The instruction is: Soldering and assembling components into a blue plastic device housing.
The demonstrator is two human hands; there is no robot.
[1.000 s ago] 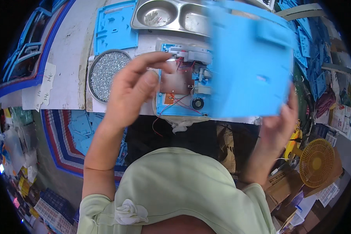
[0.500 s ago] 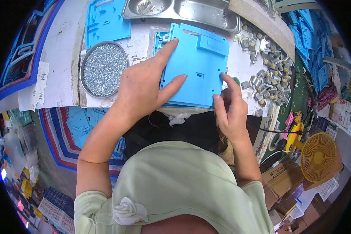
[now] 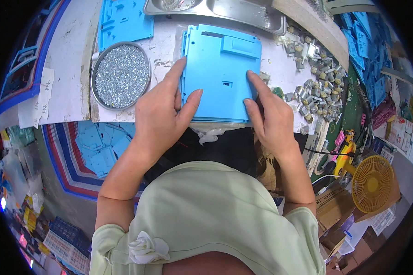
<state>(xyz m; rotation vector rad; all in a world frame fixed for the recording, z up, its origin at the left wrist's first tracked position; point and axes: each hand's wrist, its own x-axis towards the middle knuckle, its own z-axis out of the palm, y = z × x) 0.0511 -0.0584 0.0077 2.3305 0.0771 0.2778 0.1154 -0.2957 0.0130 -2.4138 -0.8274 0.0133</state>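
A flat blue plastic panel (image 3: pixel 220 68) lies over another blue part on the table, its edges nearly lined up with the one below. It has a raised rectangle near its far edge and a small slot in the middle. My left hand (image 3: pixel 160 105) is at the panel's left side, index finger along the edge and thumb at the near left. On the right edge rest the index finger and thumb of my right hand (image 3: pixel 271 110). Both hands hold the panel between them, fingers apart from one another.
A round dish of small screws (image 3: pixel 121 77) stands left, with a blue moulded panel (image 3: pixel 126 25) beyond it. A steel tray (image 3: pixel 248 13) lies at the far side. Several small motors (image 3: pixel 321 87) are heaped right. A yellow fan (image 3: pixel 373 184) stands lower right.
The blue panel has shifted left and now covers the part beneath. My left hand has slid from the panel's top to its left edge; my right hand stays at the right edge.
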